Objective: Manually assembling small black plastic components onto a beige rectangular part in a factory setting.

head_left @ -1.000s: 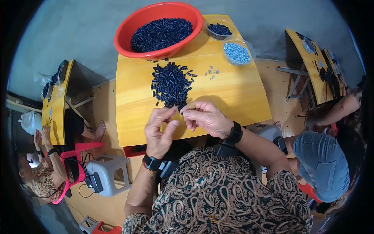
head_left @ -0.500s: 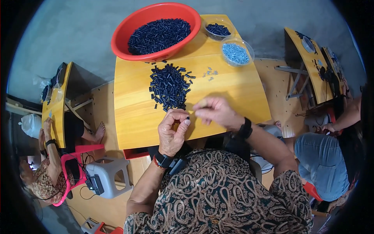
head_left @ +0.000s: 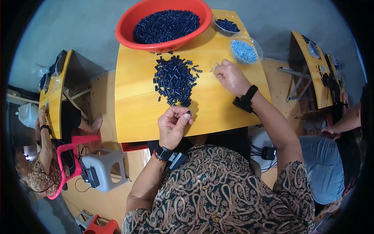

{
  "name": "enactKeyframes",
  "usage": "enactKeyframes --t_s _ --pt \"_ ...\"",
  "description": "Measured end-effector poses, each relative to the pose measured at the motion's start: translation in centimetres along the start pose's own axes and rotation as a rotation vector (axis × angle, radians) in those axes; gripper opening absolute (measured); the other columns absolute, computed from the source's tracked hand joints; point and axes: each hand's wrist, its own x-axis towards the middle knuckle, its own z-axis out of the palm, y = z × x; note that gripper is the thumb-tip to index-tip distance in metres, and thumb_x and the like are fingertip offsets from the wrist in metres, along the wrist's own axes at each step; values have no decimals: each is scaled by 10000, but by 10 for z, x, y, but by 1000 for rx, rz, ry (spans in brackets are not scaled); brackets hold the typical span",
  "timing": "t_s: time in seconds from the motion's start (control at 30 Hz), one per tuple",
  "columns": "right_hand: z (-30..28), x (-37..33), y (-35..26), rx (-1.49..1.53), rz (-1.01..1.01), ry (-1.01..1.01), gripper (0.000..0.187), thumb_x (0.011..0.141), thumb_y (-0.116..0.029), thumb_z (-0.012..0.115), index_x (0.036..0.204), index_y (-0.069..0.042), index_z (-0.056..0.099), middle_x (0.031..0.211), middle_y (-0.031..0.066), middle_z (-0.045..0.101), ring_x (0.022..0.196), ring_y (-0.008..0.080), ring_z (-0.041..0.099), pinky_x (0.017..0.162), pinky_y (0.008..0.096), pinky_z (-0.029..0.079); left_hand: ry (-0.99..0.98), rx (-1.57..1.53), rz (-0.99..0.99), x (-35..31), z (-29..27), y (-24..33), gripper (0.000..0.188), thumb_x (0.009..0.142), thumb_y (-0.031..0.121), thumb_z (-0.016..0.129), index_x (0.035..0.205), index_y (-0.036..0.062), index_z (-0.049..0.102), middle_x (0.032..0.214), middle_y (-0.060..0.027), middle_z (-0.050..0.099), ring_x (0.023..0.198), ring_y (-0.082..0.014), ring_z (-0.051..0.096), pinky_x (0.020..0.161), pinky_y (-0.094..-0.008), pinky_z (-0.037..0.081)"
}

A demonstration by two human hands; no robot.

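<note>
The left hand [head_left: 170,126] is near the front edge of the yellow wooden tabletop [head_left: 134,97], its grip narrow, thumb and forefinger holding a small dark cylindrical piece [head_left: 189,112]. Just beyond it lies a loose pile of short navy-black plastic cylinders [head_left: 174,81]. The right hand [head_left: 234,80] is farther forward, fingers curled in beside a few small silvery pins [head_left: 213,70] scattered on the tabletop; its grip looks narrow, but I cannot tell whether it holds anything. At the back, a wide round red plastic basin [head_left: 125,30] holds many more dark cylinders. To its right stand a clear round plastic tub [head_left: 223,32] of dark pieces and, nearer, a clear round plastic bowl [head_left: 258,50] of pale blue-silver pins
</note>
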Motion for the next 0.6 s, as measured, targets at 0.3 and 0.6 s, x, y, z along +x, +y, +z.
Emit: enactKeyframes --t_s 0.3,0.6 --pt "0 -5 -41 231 -167 103 29 808 -7 600 835 -5 607 756 123 568 711 271 591 670 365 481 4 -13 63 4 -3 -3 105 912 50 636 970 10 558 875 -68 630 742 -129 604 720 -268 513" --pt "14 -33 -106 811 91 -156 59 824 28 629 870 0 653 786 58 607 737 128 592 676 273 477 -5 7 24 3 0 3 80 909 1 621 976 -5 577 814 -42 633 697 -86 577 664 -225 488"
